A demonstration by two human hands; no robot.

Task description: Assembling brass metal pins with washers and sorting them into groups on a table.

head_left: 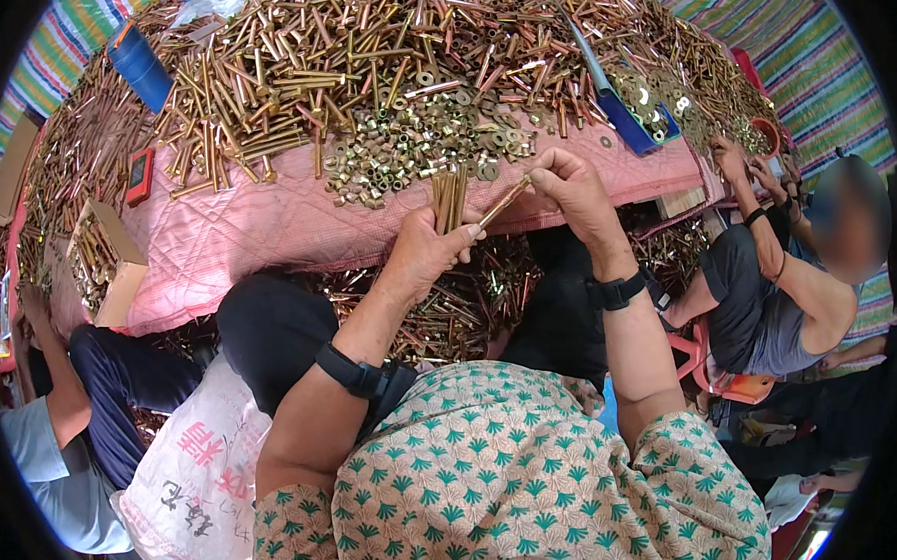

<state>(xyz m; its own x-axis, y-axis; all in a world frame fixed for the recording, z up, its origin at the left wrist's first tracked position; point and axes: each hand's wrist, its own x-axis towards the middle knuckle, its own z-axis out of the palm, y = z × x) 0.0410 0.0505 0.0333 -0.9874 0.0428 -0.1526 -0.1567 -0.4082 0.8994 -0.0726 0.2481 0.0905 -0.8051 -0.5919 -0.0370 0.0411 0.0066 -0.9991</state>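
Note:
My left hand (425, 249) is closed round a bundle of long brass-coloured bolts (450, 197), which stand nearly upright in its grip. One single bolt (501, 206) slants up from its thumb and forefinger toward the right. At that bolt's upper end, my right hand (575, 192) is closed in a pinch; whether a small nut or washer is between the fingertips is too small to tell. Just beyond both hands lies a pile of nuts (378, 153) on a pink quilted cloth (236, 224), with flat washers (502, 137) at its right side.
A large heap of loose bolts (289, 62) covers the far side. Around it are a blue cup (139, 68), a red box-shaped object (139, 176), a cardboard box of bolts (118, 279) and a blue tray (642, 136) with washers. Co-workers sit left and right; a white sack (202, 471) stands beside me.

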